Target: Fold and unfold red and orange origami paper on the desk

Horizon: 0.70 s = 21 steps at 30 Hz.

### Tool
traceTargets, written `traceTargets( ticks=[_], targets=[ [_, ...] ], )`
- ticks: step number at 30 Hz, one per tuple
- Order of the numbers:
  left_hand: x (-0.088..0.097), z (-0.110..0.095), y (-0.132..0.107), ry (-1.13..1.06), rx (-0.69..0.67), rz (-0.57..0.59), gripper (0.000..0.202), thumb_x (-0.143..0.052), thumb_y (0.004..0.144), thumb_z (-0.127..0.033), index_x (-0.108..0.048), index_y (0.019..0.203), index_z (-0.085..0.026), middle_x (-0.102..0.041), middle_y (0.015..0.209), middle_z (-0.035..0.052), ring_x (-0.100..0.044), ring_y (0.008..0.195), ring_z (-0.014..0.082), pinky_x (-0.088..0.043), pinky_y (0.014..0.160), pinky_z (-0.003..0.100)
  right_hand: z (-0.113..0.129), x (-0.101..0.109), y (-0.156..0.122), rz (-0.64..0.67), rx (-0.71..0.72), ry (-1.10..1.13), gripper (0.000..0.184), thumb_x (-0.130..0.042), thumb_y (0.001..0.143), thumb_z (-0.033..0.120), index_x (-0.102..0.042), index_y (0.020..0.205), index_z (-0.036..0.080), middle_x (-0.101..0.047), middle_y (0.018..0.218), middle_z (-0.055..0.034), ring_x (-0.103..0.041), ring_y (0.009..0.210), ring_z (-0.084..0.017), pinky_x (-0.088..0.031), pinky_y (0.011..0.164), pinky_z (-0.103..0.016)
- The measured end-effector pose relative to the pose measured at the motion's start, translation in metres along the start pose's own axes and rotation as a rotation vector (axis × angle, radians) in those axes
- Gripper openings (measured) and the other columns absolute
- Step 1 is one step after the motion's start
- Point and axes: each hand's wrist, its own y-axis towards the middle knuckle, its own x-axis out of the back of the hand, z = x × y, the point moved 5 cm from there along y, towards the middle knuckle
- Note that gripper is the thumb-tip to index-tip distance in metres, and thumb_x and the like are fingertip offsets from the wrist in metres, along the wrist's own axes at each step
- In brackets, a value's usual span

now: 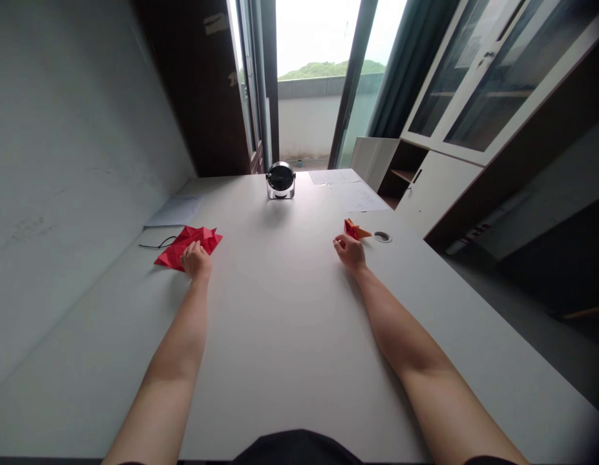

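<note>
Red folded paper (178,248) with pointed corners lies at the left of the white table (280,310). My left hand (196,259) is on its near right part, fingers curled down and closed against the paper. On the right side of the table, my right hand (350,250) rests with its fingers bent inward. Just beyond its knuckles sits a small orange and red folded paper piece (358,230), partly covered by the hand. Whatever may be between the right fingers is too small to make out.
A round black and silver device on a stand (280,181) is at the far middle. White sheets (360,194) lie at the back right, another sheet (173,211) at the left wall. A black cord (158,245) touches the red paper. A round cable hole (382,237) is at right.
</note>
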Motion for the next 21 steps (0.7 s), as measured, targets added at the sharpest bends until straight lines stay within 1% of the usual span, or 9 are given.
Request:
traceTargets(
  ticks=[2, 4, 9, 11, 13, 16, 18, 19, 21],
  targets=[
    [0.0, -0.02, -0.006, -0.009, -0.112, -0.005, 0.039, -0.041, 0.095, -0.018, -0.062, 0.128, -0.016, -0.056, 0.142, 0.0145, -0.044, 0.136, 0.0298, -0.024, 0.118, 0.054, 0.002, -0.001, 0.0, 0.002, 0.006, 0.009, 0.017, -0.056, 0.087, 0.034, -0.067, 0.086, 0.021, -0.067, 0.072, -0.0021, -0.059, 0.065, -0.018, -0.043, 0.067, -0.028],
    [-0.004, -0.045, -0.015, -0.022, -0.259, 0.048, 0.041, -0.04, 0.095, -0.017, -0.061, 0.13, -0.017, -0.055, 0.144, 0.0127, -0.043, 0.137, 0.0288, -0.022, 0.119, 0.053, 0.005, -0.001, 0.0, 0.005, 0.011, 0.009, 0.017, -0.057, 0.087, 0.034, -0.067, 0.087, 0.021, -0.067, 0.072, -0.0021, -0.059, 0.065, -0.018, -0.043, 0.066, -0.028],
    [-0.023, -0.108, -0.056, -0.093, -0.641, 0.331, 0.04, -0.039, 0.098, -0.022, -0.062, 0.131, -0.019, -0.059, 0.14, 0.0111, -0.047, 0.134, 0.0272, -0.028, 0.118, 0.05, 0.022, -0.006, -0.003, 0.044, 0.056, 0.003, 0.016, -0.056, 0.088, 0.033, -0.067, 0.088, 0.021, -0.067, 0.072, -0.0018, -0.058, 0.065, -0.017, -0.042, 0.066, -0.028],
    [-0.026, -0.128, -0.075, -0.129, -0.778, 0.455, 0.04, -0.038, 0.099, -0.023, -0.062, 0.131, -0.021, -0.06, 0.138, 0.0087, -0.049, 0.133, 0.0254, -0.031, 0.117, 0.049, 0.032, -0.008, -0.004, 0.06, 0.092, 0.003, 0.016, -0.055, 0.089, 0.032, -0.067, 0.088, 0.021, -0.067, 0.073, -0.0019, -0.058, 0.065, -0.017, -0.041, 0.066, -0.027],
    [-0.026, -0.144, -0.095, -0.163, -0.906, 0.596, 0.039, -0.038, 0.1, -0.026, -0.063, 0.13, -0.024, -0.062, 0.136, 0.0061, -0.053, 0.129, 0.023, -0.037, 0.114, 0.044, 0.044, -0.01, -0.006, 0.072, 0.138, 0.011, 0.016, -0.054, 0.09, 0.03, -0.067, 0.088, 0.021, -0.067, 0.075, -0.0027, -0.059, 0.067, -0.017, -0.041, 0.067, -0.027],
    [-0.022, -0.158, -0.119, -0.211, -1.021, 0.765, 0.034, -0.042, 0.1, -0.035, -0.07, 0.118, -0.027, -0.067, 0.129, 0.0031, -0.058, 0.121, 0.0214, -0.044, 0.107, 0.038, 0.062, -0.013, -0.01, 0.098, 0.197, 0.04, 0.016, -0.053, 0.091, 0.029, -0.066, 0.088, 0.02, -0.068, 0.081, -0.0042, -0.058, 0.068, -0.017, -0.042, 0.069, -0.028],
    [-0.019, -0.163, -0.129, -0.24, -1.05, 0.834, 0.033, -0.043, 0.1, -0.04, -0.073, 0.108, -0.028, -0.07, 0.121, 0.002, -0.061, 0.116, 0.0212, -0.048, 0.102, 0.036, 0.074, -0.014, -0.013, 0.111, 0.226, 0.07, 0.016, -0.052, 0.093, 0.028, -0.065, 0.089, 0.02, -0.068, 0.085, -0.0049, -0.058, 0.069, -0.017, -0.043, 0.07, -0.028],
    [-0.018, -0.166, -0.132, -0.252, -1.048, 0.84, 0.034, -0.043, 0.1, -0.042, -0.074, 0.105, -0.028, -0.072, 0.117, 0.0021, -0.062, 0.113, 0.0213, -0.048, 0.1, 0.036, 0.08, -0.015, -0.015, 0.119, 0.241, 0.088, 0.016, -0.051, 0.094, 0.028, -0.065, 0.09, 0.02, -0.068, 0.087, -0.0051, -0.058, 0.07, -0.017, -0.044, 0.071, -0.028],
    [-0.018, -0.168, -0.134, -0.267, -1.019, 0.798, 0.034, -0.044, 0.1, -0.042, -0.074, 0.104, -0.027, -0.073, 0.112, 0.0033, -0.063, 0.108, 0.0219, -0.049, 0.098, 0.038, 0.092, -0.016, -0.019, 0.13, 0.273, 0.112, 0.017, -0.05, 0.095, 0.027, -0.065, 0.091, 0.021, -0.067, 0.088, -0.0055, -0.06, 0.074, -0.018, -0.046, 0.073, -0.029]
  ],
)
